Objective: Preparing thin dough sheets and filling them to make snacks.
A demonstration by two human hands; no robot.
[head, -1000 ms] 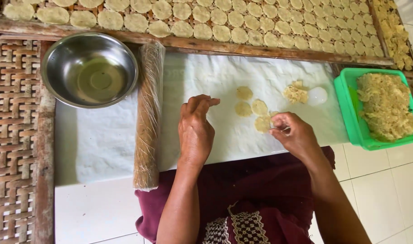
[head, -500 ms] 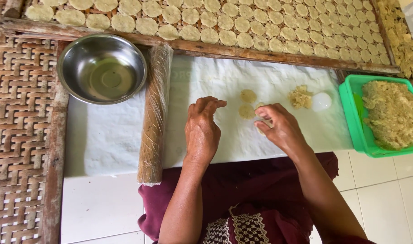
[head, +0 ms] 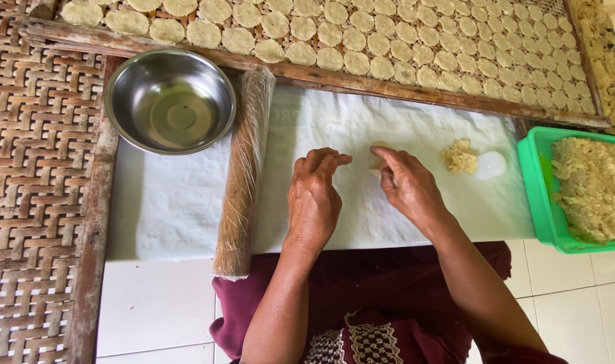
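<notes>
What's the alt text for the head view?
Two bare hands, left hand and right hand, press small dough pieces on a white sheet, between a wrapped rolling pin and a green tub of shredded dough.

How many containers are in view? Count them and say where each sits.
2: a steel bowl at the sheet's upper left, beside the roller, and a green tub at the right edge. None seem hidden.

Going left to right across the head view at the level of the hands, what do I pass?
Woven mat → plastic-wrapped rolling pin → left hand → right hand → small heap of dough → white round lid-like piece → green tub of dough.
</notes>
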